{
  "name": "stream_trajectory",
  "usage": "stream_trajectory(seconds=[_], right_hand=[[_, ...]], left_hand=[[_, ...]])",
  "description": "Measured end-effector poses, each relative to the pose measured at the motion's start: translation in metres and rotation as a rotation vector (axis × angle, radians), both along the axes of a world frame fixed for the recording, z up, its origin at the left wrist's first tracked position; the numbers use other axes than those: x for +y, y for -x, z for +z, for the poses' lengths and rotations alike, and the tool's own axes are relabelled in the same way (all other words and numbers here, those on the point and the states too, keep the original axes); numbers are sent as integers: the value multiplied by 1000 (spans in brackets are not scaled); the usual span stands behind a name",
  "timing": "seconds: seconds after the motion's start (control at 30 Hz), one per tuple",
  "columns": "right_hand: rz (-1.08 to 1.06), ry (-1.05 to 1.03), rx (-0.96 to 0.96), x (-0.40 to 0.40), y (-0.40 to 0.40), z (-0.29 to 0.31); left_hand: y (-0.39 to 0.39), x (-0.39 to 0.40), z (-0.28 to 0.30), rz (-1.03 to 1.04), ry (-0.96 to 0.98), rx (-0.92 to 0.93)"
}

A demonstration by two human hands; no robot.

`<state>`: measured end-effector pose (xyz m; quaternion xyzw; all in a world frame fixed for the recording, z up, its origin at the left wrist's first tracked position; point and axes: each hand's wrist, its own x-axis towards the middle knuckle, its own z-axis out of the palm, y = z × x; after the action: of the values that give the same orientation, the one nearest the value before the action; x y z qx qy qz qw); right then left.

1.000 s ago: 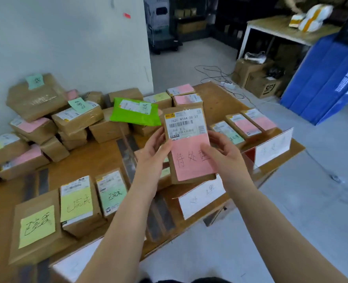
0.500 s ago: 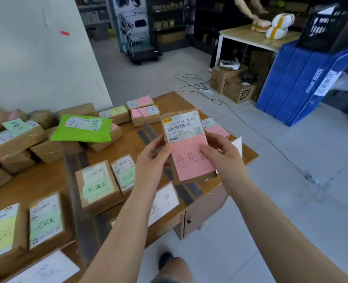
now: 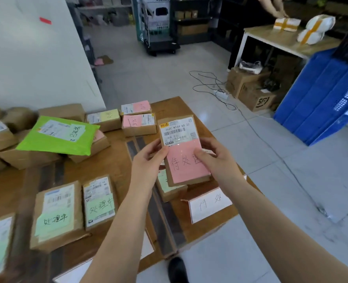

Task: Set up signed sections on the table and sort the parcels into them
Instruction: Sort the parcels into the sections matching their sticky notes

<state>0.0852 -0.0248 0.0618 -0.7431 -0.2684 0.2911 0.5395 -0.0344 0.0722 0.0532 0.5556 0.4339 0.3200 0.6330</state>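
Note:
I hold a brown parcel (image 3: 183, 152) with a white barcode label and a pink handwritten note above the right end of the wooden table (image 3: 112, 164). My left hand (image 3: 148, 160) grips its left edge and my right hand (image 3: 214, 160) grips its right edge, thumb on the pink note. Below the parcel stands a folded white sign card (image 3: 210, 204) at the table's front edge. Two parcels with green notes (image 3: 99, 203) (image 3: 55, 215) lie flat to the left. A parcel with a green note (image 3: 167, 185) lies partly hidden under the held one.
A heap of brown parcels and a bright green mailer (image 3: 58, 135) fills the table's far left. Pink-noted (image 3: 138, 124) and yellow-noted parcels (image 3: 103, 119) sit at the far edge. Blue crates (image 3: 320, 99), cardboard boxes (image 3: 248, 86), floor cables and another person at a far table lie to the right.
The view has swung right along the table and lifted; the parcel stays gripped in both hands, now over the sign card at the table's right end.

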Motion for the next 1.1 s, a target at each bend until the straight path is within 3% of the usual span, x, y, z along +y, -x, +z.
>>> stream_trajectory(seconds=[0.37, 0.6, 0.87, 1.1], right_hand=[[225, 67, 44, 74, -80, -24], [501, 194, 24, 136, -124, -49], [712, 334, -55, 198, -139, -82], [772, 352, -107, 230, -141, -104]], left_hand=[[-62, 51, -9, 150, -52, 114], [-95, 93, -45, 366, -5, 231], [-114, 130, -70, 458, 47, 385], [-120, 152, -94, 480, 56, 466]])
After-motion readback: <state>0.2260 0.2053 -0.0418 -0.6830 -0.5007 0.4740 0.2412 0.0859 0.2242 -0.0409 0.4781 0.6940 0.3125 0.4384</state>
